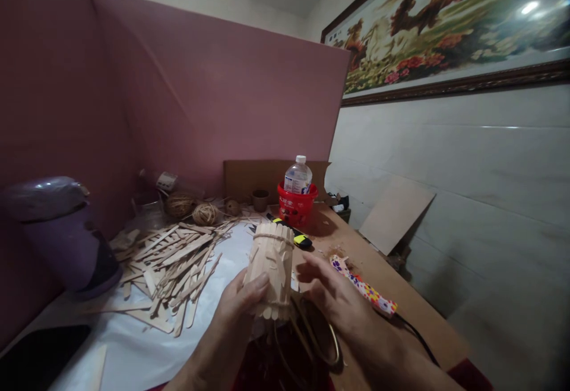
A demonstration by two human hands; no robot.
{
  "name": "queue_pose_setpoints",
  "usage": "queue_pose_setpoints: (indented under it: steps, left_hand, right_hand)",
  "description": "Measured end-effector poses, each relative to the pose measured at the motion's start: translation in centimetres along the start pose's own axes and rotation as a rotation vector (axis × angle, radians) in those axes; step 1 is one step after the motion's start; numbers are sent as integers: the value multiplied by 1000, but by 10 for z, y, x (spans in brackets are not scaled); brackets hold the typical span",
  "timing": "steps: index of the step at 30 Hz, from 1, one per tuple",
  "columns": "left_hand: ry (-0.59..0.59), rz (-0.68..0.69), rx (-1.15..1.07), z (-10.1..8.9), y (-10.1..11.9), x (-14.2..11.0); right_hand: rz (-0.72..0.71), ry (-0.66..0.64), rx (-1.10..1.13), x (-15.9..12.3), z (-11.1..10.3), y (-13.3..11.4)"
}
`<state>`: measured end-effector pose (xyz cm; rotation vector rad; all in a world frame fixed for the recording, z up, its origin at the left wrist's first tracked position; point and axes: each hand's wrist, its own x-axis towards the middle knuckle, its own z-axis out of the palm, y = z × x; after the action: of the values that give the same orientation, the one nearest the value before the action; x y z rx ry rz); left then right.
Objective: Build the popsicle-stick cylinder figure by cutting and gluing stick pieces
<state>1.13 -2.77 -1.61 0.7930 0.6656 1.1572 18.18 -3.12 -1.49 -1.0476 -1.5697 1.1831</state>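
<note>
My left hand (243,302) is closed around a craft-stick cup (272,266), with the thumb across its front. The cup is built from pale wooden sticks standing side by side, with twine bands near its top and bottom, and it leans slightly. Just to its right, my right hand (336,296) has its fingers apart and holds nothing that I can see. Below the cup, between my hands, are thin brass-coloured loops (332,349) that I cannot identify for sure. A black and yellow tool (303,240) lies behind the cup, partly hidden by it.
Loose craft sticks (178,266) are heaped on the left, with twine balls (205,214) behind. A red bucket (296,205) holds a plastic bottle (298,177). On the right lies a colourful patterned tool (363,287) with a black cord. A purple container (66,242) stands far left.
</note>
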Motion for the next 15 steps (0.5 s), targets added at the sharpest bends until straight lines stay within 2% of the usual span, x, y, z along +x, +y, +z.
queue_pose_setpoints:
  steps: [2,3,5,7,10,13,15]
  left_hand:
    - [34,14,14,0,-2,0]
    - [59,21,16,0,-3,0]
    - [100,23,-7,0,-5,0]
    - [145,14,-56,1,-6,1]
    - [233,32,-106,-3,-4,6]
    - [309,77,-113,-12,-1,13]
    - [421,86,-104,-21,0,17]
  right_hand:
    - [35,-140,379,12,20,-4]
    - [71,-221,485,17,28,-4]
    - [129,-262,609,24,37,-4]
    - [152,-252,669,27,41,-4]
    - [110,-207,702,31,42,-5]
    - [60,-172,706,39,40,-6]
    - [56,-154,723,45,38,-5]
